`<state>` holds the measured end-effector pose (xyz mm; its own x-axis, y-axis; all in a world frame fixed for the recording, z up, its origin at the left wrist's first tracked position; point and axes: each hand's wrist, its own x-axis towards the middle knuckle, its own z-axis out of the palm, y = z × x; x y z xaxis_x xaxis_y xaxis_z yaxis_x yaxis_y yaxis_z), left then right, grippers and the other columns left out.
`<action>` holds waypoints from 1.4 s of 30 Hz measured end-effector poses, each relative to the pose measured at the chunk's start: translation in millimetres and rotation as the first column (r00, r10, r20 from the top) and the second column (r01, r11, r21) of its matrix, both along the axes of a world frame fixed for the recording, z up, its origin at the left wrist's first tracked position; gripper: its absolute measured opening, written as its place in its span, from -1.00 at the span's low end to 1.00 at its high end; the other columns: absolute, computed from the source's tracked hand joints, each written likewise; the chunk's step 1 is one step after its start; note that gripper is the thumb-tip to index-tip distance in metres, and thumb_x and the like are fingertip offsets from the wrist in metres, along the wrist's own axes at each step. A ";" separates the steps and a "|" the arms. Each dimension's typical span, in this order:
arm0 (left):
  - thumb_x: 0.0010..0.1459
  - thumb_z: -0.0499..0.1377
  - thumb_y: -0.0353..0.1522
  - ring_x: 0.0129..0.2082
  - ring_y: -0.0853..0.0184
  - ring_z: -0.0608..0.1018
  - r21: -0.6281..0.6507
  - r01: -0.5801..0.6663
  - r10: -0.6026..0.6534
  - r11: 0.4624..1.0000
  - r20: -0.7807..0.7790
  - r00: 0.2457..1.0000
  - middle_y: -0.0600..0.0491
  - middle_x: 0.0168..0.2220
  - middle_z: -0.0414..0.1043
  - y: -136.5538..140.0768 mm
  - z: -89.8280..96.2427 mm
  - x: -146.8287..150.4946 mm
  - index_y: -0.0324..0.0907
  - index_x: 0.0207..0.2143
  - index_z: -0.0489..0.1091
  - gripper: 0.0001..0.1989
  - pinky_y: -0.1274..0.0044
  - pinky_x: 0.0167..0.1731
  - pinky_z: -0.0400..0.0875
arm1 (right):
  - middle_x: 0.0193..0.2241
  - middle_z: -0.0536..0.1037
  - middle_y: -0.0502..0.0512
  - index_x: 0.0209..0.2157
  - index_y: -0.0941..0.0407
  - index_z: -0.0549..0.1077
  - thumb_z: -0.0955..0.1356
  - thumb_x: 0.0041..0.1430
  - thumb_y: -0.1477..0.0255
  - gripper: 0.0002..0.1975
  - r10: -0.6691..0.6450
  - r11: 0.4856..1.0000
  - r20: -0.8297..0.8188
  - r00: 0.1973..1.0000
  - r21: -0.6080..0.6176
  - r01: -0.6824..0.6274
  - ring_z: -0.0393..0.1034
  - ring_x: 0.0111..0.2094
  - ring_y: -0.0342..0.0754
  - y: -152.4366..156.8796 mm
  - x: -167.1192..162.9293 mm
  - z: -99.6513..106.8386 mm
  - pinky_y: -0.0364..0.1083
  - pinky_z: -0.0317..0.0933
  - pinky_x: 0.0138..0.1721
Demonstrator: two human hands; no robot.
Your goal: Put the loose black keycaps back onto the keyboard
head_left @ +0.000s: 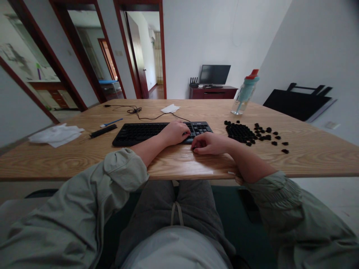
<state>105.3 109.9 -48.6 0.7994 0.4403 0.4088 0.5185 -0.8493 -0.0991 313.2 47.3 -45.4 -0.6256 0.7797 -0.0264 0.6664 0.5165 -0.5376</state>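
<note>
The widest thing is the pale wood-grained surface (168, 160). Taking the black plastic keyboard (140, 134) as the dial's centre, with twelve away from the person, it lies lengthwise along the near edge, probably so both hands reach it easily. At two o'clock a clear and teal bottle with a red cap (243, 98) stands upright, perhaps set back to avoid knocks. Farther out at nine are crumpled white tissues (57, 134).

The left hand (175, 132) lies over the keyboard's right part, likely steadying it; its grip is bent, but whether it pinches anything I cannot tell. The right hand (210, 144) is by the near right corner at four, fingers curled; a dark spot shows at the fingertips, piece or shadow, so its grip is unclear too.

A thin black cable (134, 110) is bunched at eleven. A slim black bar (103, 131) lies at nine. Small black keycap-like pieces (239, 132) cluster at three, maybe gathered for the right hand's reach, some scattered outward.
</note>
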 end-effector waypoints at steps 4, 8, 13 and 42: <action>0.21 0.16 -0.41 -0.24 0.26 0.56 -0.022 -0.002 0.002 1.000 -0.008 1.000 -0.03 -0.24 0.63 1.9 1.3 -0.1 -0.20 -0.27 0.60 -0.81 0.40 -0.04 0.37 | -0.48 0.53 0.02 -0.18 0.16 0.60 0.39 0.06 0.32 -0.70 -0.013 1.000 0.008 1.000 0.010 0.013 0.27 -0.52 -0.17 -0.7 -0.5 0.3 -0.17 0.11 -0.48; 0.22 0.15 -0.41 -0.22 0.28 0.56 -0.044 -0.003 0.002 0.999 -0.021 1.000 0.00 -0.23 0.64 3.9 0.9 0.0 -0.16 -0.26 0.61 -0.79 0.42 -0.04 0.35 | -0.48 0.53 0.02 -0.20 0.16 0.60 0.39 0.06 0.33 -0.70 -0.020 1.000 0.010 1.000 0.012 0.020 0.26 -0.52 -0.17 -2.0 -0.9 1.2 -0.17 0.10 -0.49; 0.26 0.11 -0.38 -0.26 0.26 0.54 -0.008 -0.016 0.016 1.000 -0.047 0.999 0.03 -0.25 0.65 3.2 -1.4 -2.2 -0.13 -0.24 0.62 -0.75 0.42 -0.11 0.37 | -0.48 0.53 0.03 -0.19 0.16 0.60 0.39 0.06 0.33 -0.70 -0.016 1.000 -0.002 1.000 0.012 0.016 0.26 -0.52 -0.17 -2.2 -2.0 2.1 -0.16 0.12 -0.47; 0.11 0.23 -0.41 -0.15 0.26 0.55 -0.166 0.020 0.012 0.986 0.184 0.983 0.00 -0.21 0.56 15.1 5.4 -26.6 -0.15 -0.23 0.59 -0.82 0.45 -0.05 0.41 | -0.27 0.65 0.10 -0.07 0.06 0.61 0.34 0.20 0.28 -0.67 -0.175 0.889 0.009 0.984 0.430 0.154 0.46 -0.36 -0.05 36.8 -8.5 -3.7 -0.09 0.26 -0.26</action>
<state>78.6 125.0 -43.1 0.7195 0.5117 0.4696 0.5112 -0.8479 0.1406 304.7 84.0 -49.1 -0.4932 0.8142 0.3063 0.7807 0.5696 -0.2569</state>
